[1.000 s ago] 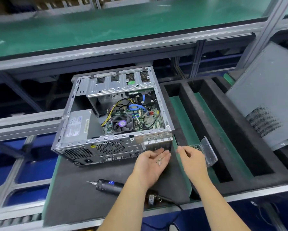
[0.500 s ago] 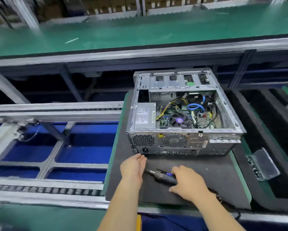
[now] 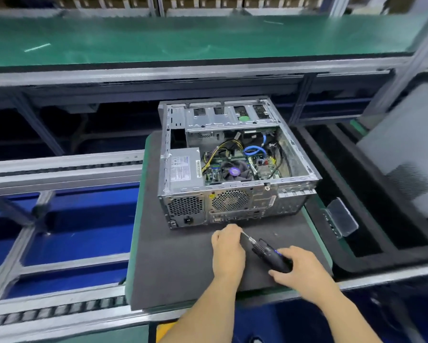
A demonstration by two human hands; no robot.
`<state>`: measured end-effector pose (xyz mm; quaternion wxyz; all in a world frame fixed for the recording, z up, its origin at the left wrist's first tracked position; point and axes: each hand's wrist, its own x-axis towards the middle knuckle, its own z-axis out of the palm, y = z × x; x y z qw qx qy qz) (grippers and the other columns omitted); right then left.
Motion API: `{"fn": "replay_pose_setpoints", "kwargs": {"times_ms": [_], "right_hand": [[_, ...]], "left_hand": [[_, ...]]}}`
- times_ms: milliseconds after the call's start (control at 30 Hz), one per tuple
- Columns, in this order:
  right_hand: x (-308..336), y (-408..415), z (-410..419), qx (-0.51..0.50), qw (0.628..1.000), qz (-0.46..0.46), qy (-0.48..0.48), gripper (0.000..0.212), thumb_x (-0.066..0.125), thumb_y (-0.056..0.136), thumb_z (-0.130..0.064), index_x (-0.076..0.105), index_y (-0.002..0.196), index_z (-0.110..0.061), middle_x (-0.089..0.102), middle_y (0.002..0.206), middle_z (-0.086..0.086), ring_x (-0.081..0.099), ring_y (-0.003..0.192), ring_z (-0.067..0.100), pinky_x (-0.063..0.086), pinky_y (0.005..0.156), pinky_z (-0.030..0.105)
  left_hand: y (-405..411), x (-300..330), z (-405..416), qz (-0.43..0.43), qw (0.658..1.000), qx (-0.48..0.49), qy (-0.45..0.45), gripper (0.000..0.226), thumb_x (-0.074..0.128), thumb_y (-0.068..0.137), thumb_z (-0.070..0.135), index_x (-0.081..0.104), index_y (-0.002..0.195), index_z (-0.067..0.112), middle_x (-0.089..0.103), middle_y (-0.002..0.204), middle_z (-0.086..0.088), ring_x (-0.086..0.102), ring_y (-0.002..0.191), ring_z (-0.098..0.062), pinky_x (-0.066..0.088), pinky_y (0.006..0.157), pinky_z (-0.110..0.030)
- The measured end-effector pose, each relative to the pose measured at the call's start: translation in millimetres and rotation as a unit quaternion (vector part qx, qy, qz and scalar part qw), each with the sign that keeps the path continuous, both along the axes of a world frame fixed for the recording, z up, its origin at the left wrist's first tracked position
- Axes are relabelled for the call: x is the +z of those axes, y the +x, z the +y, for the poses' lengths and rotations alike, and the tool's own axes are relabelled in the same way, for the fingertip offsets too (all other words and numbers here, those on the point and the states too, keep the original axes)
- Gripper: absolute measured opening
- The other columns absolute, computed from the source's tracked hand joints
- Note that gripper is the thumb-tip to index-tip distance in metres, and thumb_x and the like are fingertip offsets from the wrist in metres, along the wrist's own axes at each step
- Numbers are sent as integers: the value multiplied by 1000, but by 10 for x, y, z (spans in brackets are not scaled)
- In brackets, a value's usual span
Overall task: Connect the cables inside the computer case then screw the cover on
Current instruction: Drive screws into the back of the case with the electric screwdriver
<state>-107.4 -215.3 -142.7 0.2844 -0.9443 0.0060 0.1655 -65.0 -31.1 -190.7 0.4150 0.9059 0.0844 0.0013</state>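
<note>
Green work surface (image 3: 183, 38): spans the top of the frame, behind a metal rail.

Conveyor frame (image 3: 59, 169): metal rails and rollers over blue panels, filling the left half of the frame.

Dark foam mat (image 3: 183, 263): green-edged, centre of the frame, bearing the case and both hands.

Black foam tray (image 3: 391, 243): right of the mat, divided into long channels.

Grey side cover (image 3: 411, 154): ventilated panel, blurred, leaning at the right edge of the frame, well apart from the case.

Computer case (image 3: 232, 204): centre of the frame, lying on the mat with its open side up and its rear panel toward the viewer. Cover off. Inside: silver power supply (image 3: 183, 167) at left, round cooler fan (image 3: 234, 172) at centre, yellow-and-black cables (image 3: 220, 151) and a blue cable (image 3: 253, 151) looped over the board.

Clear plastic box (image 3: 341, 219): lid open, in the foam tray just right of the mat, lower right of the case.

Right hand (image 3: 304, 273): lower centre-right, fingers wrapped round the body of the electric screwdriver.

Left hand (image 3: 229, 248): lower centre, just in front of the case's rear panel, fingers curled inward at the screwdriver's tip; whether they pinch anything cannot be told.

Electric screwdriver (image 3: 269, 254): black, with a small blue light, tilted, bit pointing upper left to the left hand's fingers.
</note>
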Motion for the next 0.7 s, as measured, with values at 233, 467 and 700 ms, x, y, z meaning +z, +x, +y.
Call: {"fn": "replay_pose_setpoints", "kwargs": {"times_ms": [233,467,700], "right_hand": [[-55,17,-42,14,1000,-15,19,26,76,77,-50,65,100,-46,55,86,-11,56,79,0,45,66,17],[52,118,-3,40,995,45,83,28,70,83,-56,53,104,-48,67,89,-13,60,74,3,45,67,14],[121,181,151,26,993,31,110,31,68,81,-58,53,103,-44,66,87,-8,59,68,10,51,72,27]], "left_hand": [[-28,45,61,-34,996,70,-44,31,47,98,5,69,116,20,67,109,7,57,103,-14,45,96,-29],[-147,242,330,-27,889,326,-320,14,73,89,21,68,77,15,71,67,5,62,60,-3,46,62,-17],[26,556,690,43,756,315,-573,4,68,92,8,70,91,5,74,78,-6,62,61,-10,49,68,-27]]}}
